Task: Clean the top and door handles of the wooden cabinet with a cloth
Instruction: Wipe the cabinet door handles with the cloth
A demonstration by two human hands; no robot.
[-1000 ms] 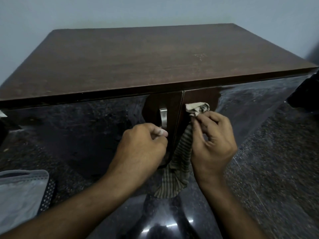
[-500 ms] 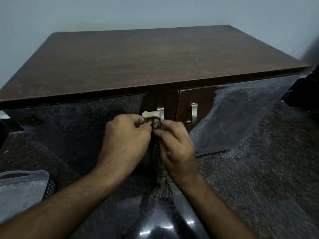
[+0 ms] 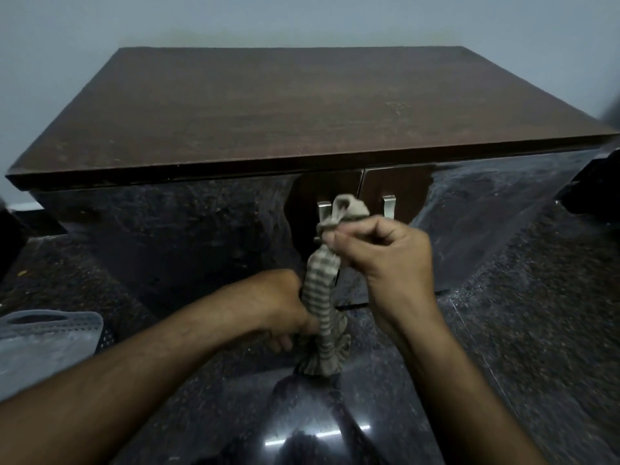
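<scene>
The dark wooden cabinet (image 3: 268, 105) fills the upper view, its glossy doors below the top edge. A striped grey cloth (image 3: 322, 283) hangs stretched in front of the left metal door handle (image 3: 322, 209), looped around it. My right hand (image 3: 385, 256) grips the cloth's upper end beside that handle. My left hand (image 3: 278, 307) holds the cloth's lower part, below and to the left. The right door handle (image 3: 388, 206) is bare and in plain sight.
Dark speckled glossy floor (image 3: 520, 330) surrounds the cabinet. A grey perforated plastic basket (image 3: 50, 337) sits at the lower left. A dark object (image 3: 593, 189) stands at the right edge, and a pale wall rises behind the cabinet.
Both hands were together at the left handle; my left hand has dropped down along the cloth, and my right hand has risen, pulling the cloth taut.
</scene>
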